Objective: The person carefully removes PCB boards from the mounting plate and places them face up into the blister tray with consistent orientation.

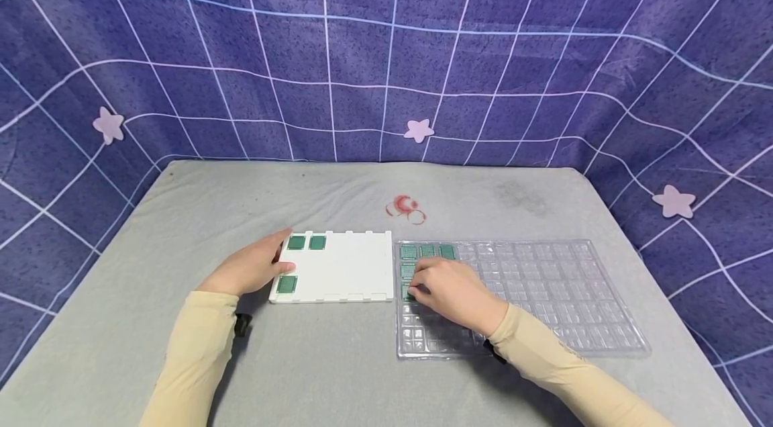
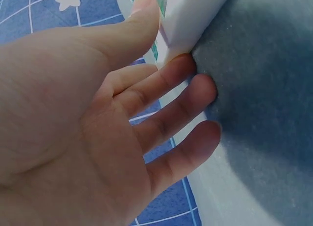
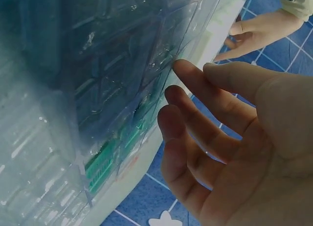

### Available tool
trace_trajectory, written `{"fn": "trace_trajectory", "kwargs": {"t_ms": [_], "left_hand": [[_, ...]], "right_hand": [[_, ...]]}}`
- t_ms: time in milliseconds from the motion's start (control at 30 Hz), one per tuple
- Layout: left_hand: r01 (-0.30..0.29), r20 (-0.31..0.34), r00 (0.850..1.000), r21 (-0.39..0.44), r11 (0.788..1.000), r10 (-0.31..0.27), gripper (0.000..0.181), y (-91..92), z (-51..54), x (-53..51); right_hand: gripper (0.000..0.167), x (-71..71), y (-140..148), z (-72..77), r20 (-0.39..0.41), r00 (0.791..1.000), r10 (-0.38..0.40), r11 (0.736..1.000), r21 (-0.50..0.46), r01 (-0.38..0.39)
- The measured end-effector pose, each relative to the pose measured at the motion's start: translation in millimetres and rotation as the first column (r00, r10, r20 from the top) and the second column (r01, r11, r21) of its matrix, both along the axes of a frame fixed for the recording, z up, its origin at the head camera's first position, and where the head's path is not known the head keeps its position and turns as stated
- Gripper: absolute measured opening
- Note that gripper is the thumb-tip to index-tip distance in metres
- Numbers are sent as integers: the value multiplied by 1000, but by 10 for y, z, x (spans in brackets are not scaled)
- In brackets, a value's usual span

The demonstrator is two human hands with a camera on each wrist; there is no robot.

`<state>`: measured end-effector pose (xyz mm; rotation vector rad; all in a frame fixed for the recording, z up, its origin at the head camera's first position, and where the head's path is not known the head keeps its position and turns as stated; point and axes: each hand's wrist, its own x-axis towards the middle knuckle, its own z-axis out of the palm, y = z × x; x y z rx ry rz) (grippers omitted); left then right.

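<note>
My left hand (image 1: 255, 264) grips the left edge of a flat white board (image 1: 344, 266). Its thumb lies over the top face, and a finger bears on the side, as the left wrist view also shows. Green square chips sit on the board: one (image 1: 296, 242) at the far left corner, another (image 1: 317, 242) beside it, a third (image 1: 286, 284) nearer the front. My right hand (image 1: 453, 289) hovers at the left side of a clear pocketed plastic tray (image 1: 525, 293), fingertips at a green chip (image 1: 406, 292) in a pocket. Nothing shows between thumb and index finger in the right wrist view.
More green chips (image 1: 427, 250) occupy pockets in the tray's far left corner. The tray stands close to the board's right edge on a grey cloth-covered table (image 1: 326, 360). Red ring marks (image 1: 406, 209) stain the cloth behind. A purple gridded curtain (image 1: 362, 58) surrounds the table's back and sides.
</note>
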<state>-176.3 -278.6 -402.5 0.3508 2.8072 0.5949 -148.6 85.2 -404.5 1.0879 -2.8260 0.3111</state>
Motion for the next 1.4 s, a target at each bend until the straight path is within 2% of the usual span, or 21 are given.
{"fn": "trace_trajectory", "kwargs": {"t_ms": [267, 533, 667, 767, 867, 1033, 1400], "left_hand": [[15, -3, 1000, 19, 1000, -15, 70, -29, -36, -20], [8, -24, 1000, -11, 1000, -8, 68, -17, -43, -23], [7, -31, 1000, -20, 1000, -8, 68, -15, -44, -22], [8, -35, 999, -16, 1000, -9, 68, -17, -40, -22], [3, -36, 999, -19, 1000, -4, 68, -22, -38, -19], [7, -54, 999, -9, 1000, -8, 66, -25, -32, -12], [36, -80, 996, 35, 999, -33, 62, -14, -6, -12]], "right_hand": [[10, -9, -17, -6, 11, 1000, -11, 1000, 4, 11], [11, -10, -162, 19, -55, 998, -31, 1000, 4, 31], [11, -4, -332, 71, -106, 994, 17, 999, -28, -20], [10, -3, -509, 131, -174, 983, 66, 997, -24, -71], [10, -10, -717, 185, -234, 966, 111, 994, 7, -112], [9, -40, -1077, 210, -261, 951, 164, 985, 89, -145], [13, -11, -1655, 24, -303, 925, 230, 956, 249, -156]]}}
